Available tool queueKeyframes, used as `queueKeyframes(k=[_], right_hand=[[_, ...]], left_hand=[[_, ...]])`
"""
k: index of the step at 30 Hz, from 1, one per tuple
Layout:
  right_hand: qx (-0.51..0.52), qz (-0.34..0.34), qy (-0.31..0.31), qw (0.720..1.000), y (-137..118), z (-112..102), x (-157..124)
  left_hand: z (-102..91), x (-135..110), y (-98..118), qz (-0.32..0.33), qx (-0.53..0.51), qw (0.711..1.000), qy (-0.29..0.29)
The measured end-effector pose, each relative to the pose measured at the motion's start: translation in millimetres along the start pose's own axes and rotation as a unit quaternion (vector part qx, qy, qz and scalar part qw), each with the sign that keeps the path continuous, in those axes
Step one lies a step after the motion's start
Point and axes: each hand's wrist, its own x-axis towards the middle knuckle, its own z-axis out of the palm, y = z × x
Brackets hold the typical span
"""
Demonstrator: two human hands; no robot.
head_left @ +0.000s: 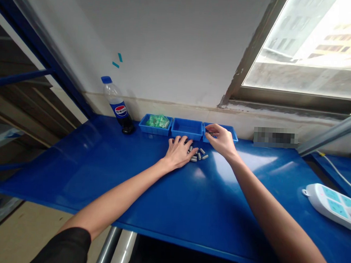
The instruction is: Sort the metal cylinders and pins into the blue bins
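Three small blue trays stand in a row against the wall: the left tray holds green pieces, the middle tray looks bare, the right tray is partly behind my right hand. My left hand lies flat on the blue table with fingers spread, touching several small grey cylinders. My right hand hovers over the right tray, fingers pinched on a small dark item I cannot make out.
A cola bottle with a blue cap stands left of the trays. A white power strip lies at the table's right edge, its cable running back. A window sits above on the right, blue shelving on the left.
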Motion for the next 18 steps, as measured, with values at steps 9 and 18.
queueKeyframes(k=[9, 18], right_hand=[[-0.331, -0.082, -0.108, 0.934, 34, -36, -23], [-0.261, -0.154, -0.073, 0.950, -10, -61, -31]], left_hand=[[-1.9, -4, -2, 0.031, -0.024, 0.999, -0.031], [-11.6, -3, -2, 0.113, -0.249, 0.962, -0.016]])
